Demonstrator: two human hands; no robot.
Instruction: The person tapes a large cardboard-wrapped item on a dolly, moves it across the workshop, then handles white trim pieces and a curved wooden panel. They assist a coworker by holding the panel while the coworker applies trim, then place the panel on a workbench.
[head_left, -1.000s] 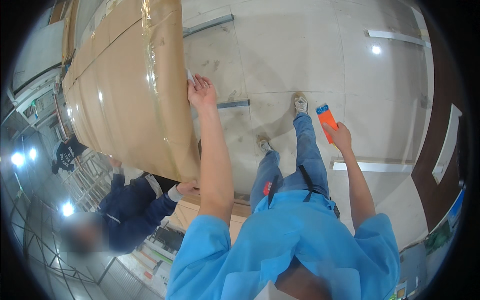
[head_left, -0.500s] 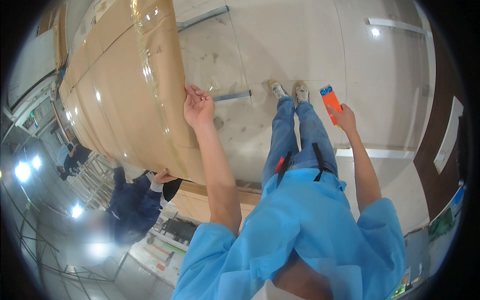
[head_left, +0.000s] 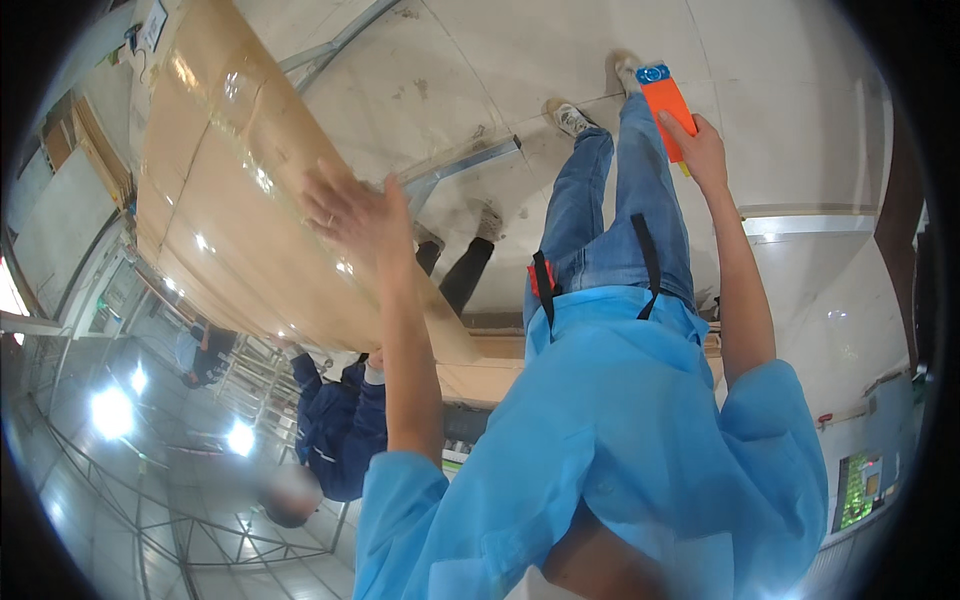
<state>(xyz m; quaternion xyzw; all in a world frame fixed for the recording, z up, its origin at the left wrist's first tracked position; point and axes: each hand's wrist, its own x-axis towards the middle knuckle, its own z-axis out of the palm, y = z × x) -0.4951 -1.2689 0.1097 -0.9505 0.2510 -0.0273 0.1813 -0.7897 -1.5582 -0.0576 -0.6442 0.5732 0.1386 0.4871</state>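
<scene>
My left hand (head_left: 350,215) rests on the big cardboard-wrapped package (head_left: 225,190), near its edge. Its fingers are spread and slightly blurred. Clear shiny tape (head_left: 262,178) runs along the brown wrapping. In my right hand (head_left: 703,155) is an orange, flat, long tool with a blue end (head_left: 668,105), its exact kind not plain; the fingers close around its lower part. It is held over the floor in front of my legs, apart from the package.
A co-worker in dark blue (head_left: 345,425) stands at the package's other side, one hand by its lower edge. Metal bars (head_left: 470,163) lie on the tiled floor (head_left: 560,40). A white strip (head_left: 810,225) lies at the right. Another person (head_left: 205,350) is farther back.
My left hand has turned over from palm-up at the package's edge to spread on its surface. My right hand has raised the orange tool. My feet have shifted, one stepping ahead.
</scene>
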